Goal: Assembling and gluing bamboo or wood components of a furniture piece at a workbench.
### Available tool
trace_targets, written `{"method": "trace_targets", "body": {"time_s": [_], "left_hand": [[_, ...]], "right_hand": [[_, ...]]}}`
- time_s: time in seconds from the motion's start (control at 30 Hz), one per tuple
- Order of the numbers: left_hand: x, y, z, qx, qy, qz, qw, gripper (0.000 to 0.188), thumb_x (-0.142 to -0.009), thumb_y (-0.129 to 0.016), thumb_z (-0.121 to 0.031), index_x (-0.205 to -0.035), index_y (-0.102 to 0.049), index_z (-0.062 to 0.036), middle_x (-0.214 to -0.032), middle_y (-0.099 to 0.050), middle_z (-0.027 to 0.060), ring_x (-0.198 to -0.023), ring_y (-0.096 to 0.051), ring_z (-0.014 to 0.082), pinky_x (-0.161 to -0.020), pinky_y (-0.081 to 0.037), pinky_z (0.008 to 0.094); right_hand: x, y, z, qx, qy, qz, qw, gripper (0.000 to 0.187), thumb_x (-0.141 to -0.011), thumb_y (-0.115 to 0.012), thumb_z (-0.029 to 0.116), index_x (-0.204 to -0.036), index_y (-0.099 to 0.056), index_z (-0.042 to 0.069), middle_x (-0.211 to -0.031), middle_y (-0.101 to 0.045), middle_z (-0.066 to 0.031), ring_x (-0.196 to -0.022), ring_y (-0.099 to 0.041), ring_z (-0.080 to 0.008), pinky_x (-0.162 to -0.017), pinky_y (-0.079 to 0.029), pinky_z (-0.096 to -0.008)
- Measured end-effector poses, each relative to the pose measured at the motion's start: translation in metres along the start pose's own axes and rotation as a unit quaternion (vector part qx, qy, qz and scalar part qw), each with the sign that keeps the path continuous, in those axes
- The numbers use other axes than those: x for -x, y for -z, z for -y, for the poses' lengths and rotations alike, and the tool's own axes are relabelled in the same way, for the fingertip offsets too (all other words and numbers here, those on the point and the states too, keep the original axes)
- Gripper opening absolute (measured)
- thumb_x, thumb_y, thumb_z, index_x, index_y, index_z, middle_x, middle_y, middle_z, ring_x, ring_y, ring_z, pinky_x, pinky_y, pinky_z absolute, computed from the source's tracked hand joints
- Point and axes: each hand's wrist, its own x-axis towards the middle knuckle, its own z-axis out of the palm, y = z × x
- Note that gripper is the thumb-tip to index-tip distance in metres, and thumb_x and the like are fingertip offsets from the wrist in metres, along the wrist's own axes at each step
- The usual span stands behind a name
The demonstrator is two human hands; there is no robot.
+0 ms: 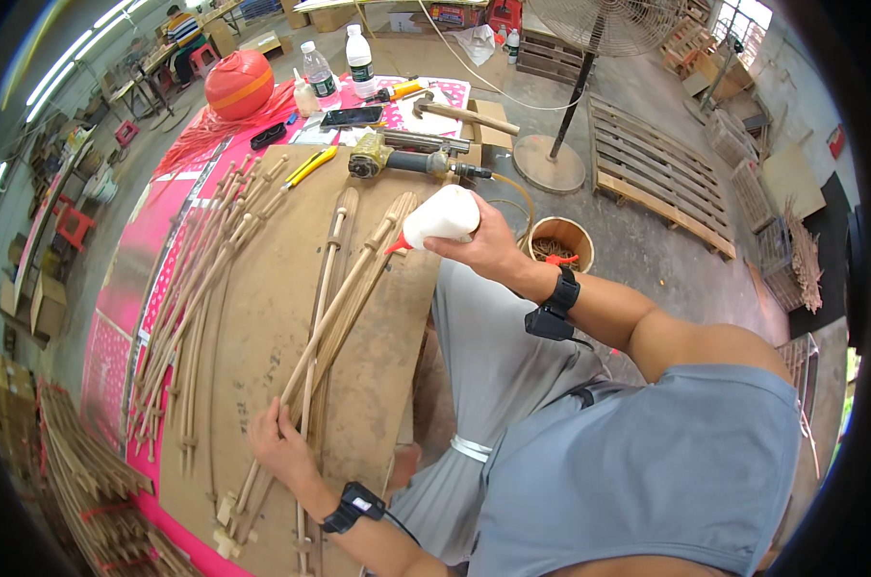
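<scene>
My right hand (483,245) is closed around a white squeeze bottle (442,217) with a red nozzle. The bottle is tipped, its nozzle (398,247) pointing down by the far ends of some wooden rods. My left hand (279,447) pinches a long thin wooden rod (315,338) toward its near end. Under and beside that rod lies a bundle of slats (351,313), slanting across a brown cardboard sheet (262,327). To the left, many more knobbed wooden rods (193,298) are spread on the sheet. Whether the nozzle touches wood I cannot tell.
A nail gun (397,159) with an air hose, a yellow utility knife (310,166), a hammer (469,117), a phone (352,117) and plastic bottles (359,62) lie or stand at the far end. A wooden bucket (562,240), fan stand (549,165) and pallet (658,168) are on the floor.
</scene>
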Motion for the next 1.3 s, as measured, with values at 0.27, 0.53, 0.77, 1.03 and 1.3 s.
{"method": "trace_targets", "body": {"time_s": [0.27, 0.53, 0.77, 1.03, 1.3], "left_hand": [[-0.002, -0.002, 0.001, 0.005, -0.005, -0.009, 1.0, 0.016, -0.095, -0.071, -0.006, -0.109, -0.075, 0.0006, -0.098, -0.071, 0.0156, -0.093, -0.067, 0.0342, -0.085, -0.053, 0.0427], [-0.001, -0.003, 0.0, 0.021, 0.005, -0.027, 0.999, 0.013, -0.093, -0.073, -0.006, -0.106, -0.076, -0.0027, -0.094, -0.07, 0.013, -0.091, -0.064, 0.0336, -0.083, -0.051, 0.0437], [-0.001, -0.006, 0.002, 0.022, 0.004, -0.034, 0.999, 0.014, -0.093, -0.074, -0.006, -0.106, -0.076, -0.0027, -0.094, -0.07, 0.0132, -0.09, -0.065, 0.0338, -0.083, -0.052, 0.0438], [-0.001, -0.003, 0.005, 0.012, 0.007, -0.012, 1.0, 0.015, -0.096, -0.072, -0.006, -0.11, -0.075, -0.0013, -0.101, -0.072, 0.0146, -0.096, -0.067, 0.033, -0.088, -0.054, 0.0418], [-0.001, -0.003, 0.0, 0.01, 0.016, -0.015, 1.0, 0.015, -0.096, -0.071, -0.006, -0.109, -0.075, -0.0014, -0.1, -0.071, 0.0144, -0.096, -0.067, 0.0338, -0.088, -0.053, 0.0425]], "right_hand": [[-0.004, -0.01, -0.006, 0.054, 0.024, 0.014, 0.998, 0.065, -0.081, -0.094, 0.03, -0.131, -0.062, 0.004, -0.123, -0.073, -0.0086, -0.113, -0.069, -0.017, -0.099, -0.055, -0.0344], [-0.004, -0.014, -0.001, 0.072, 0.015, 0.014, 0.997, 0.061, -0.082, -0.093, 0.028, -0.13, -0.063, 0.004, -0.121, -0.074, -0.009, -0.112, -0.071, -0.0182, -0.098, -0.056, -0.0349], [-0.006, -0.016, 0.0, 0.09, 0.027, 0.011, 0.996, 0.058, -0.083, -0.093, 0.028, -0.128, -0.064, 0.004, -0.12, -0.075, -0.0091, -0.112, -0.071, -0.0178, -0.098, -0.055, -0.0345], [-0.007, -0.019, -0.008, 0.087, 0.035, 0.012, 0.996, 0.057, -0.083, -0.093, 0.028, -0.126, -0.064, 0.005, -0.118, -0.075, -0.0085, -0.11, -0.071, -0.0178, -0.096, -0.056, -0.0347], [-0.01, -0.021, -0.019, 0.051, 0.041, 0.016, 0.998, 0.057, -0.082, -0.094, 0.026, -0.125, -0.064, 0.005, -0.117, -0.075, -0.0081, -0.108, -0.071, -0.0168, -0.095, -0.056, -0.0335]]}}
